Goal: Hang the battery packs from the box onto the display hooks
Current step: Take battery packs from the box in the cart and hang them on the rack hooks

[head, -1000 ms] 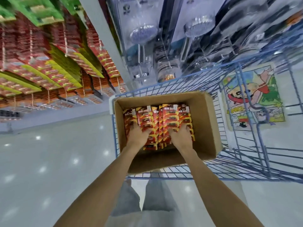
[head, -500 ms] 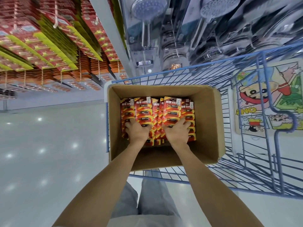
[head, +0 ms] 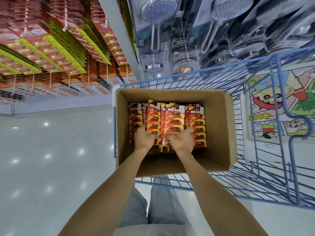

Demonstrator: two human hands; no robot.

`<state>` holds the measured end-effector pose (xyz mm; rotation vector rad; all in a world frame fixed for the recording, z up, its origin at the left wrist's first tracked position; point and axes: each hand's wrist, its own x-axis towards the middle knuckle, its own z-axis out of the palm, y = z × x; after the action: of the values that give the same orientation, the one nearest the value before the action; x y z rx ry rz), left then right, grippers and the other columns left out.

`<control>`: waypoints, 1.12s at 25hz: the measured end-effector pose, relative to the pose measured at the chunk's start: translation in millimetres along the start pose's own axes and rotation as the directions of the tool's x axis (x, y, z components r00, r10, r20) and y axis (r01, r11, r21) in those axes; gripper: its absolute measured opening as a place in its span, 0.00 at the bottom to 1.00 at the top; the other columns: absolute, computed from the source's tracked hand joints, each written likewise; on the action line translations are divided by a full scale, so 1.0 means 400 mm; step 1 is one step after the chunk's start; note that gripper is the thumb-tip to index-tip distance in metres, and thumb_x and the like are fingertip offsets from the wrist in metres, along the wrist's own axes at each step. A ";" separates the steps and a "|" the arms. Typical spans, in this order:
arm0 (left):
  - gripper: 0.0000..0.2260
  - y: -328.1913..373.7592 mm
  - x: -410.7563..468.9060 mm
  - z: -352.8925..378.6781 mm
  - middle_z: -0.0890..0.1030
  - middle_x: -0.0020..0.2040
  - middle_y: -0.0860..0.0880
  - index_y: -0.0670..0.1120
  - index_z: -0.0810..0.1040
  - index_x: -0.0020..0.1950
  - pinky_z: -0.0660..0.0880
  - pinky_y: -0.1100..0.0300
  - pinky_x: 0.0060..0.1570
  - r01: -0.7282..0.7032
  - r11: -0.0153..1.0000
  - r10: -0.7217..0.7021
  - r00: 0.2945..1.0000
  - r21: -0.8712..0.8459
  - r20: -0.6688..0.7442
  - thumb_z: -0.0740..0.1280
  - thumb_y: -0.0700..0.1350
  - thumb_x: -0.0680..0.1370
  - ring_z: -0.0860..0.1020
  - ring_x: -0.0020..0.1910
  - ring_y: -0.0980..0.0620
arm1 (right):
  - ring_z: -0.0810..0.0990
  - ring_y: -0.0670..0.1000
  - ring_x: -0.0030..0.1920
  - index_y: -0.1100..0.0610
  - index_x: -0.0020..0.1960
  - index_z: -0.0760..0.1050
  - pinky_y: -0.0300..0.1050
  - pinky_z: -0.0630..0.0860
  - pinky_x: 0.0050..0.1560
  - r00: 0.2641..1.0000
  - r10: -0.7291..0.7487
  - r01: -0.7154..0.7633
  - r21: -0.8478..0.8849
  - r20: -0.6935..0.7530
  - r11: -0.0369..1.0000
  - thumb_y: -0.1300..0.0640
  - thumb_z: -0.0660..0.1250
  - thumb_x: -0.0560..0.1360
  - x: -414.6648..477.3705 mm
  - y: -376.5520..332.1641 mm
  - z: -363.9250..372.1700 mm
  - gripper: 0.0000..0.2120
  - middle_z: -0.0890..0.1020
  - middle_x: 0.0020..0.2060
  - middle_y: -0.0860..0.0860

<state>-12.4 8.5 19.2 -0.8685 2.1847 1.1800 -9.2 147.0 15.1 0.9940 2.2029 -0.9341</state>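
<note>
- We see a pale glossy floor (head: pixel 42 167) filling the left side of the view, dotted with reflections of ceiling lights.
- Upper left, the display hooks (head: pixel 64 28) carry dense rows of red, orange and yellow-green carded packs (head: pixel 71 53). To their right hang packaged shower heads (head: pixel 159 9).
- A blue wire cart (head: pixel 221 66) stands in front of us, close to the shelving. A cartoon poster (head: pixel 272 108) shows through its right side.
- An open cardboard box (head: pixel 219 133) sits in the cart's left part, against its left edge.
- The battery packs (head: pixel 173 116) stand on edge in rows in the left and middle part of the box. The box floor to their right is bare.
- Our left hand (head: pixel 144 137) has its fingers curled over the left edge of a middle bundle of packs, gripping it.
- Our right hand (head: pixel 183 139) grips the same bundle from the right, fingers hooked round its edge and thumb toward the centre.
- The bundle between the two hands sits a little higher than the rows beside it.
</note>
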 end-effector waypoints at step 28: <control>0.13 0.264 -0.427 -0.734 0.88 0.51 0.51 0.53 0.82 0.60 0.83 0.48 0.53 -0.350 0.634 0.299 0.933 -0.690 -0.198 0.75 0.47 0.77 0.87 0.50 0.50 | 0.87 0.52 0.56 0.49 0.62 0.80 0.49 0.83 0.54 0.697 -0.700 0.349 0.777 0.160 0.524 0.54 0.69 0.81 -0.626 -0.498 -0.309 0.10 0.88 0.55 0.50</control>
<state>-13.4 -149.0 338.0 -0.8054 1.9566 2.3219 -45.2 40.9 339.4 0.2170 1.7285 -2.1834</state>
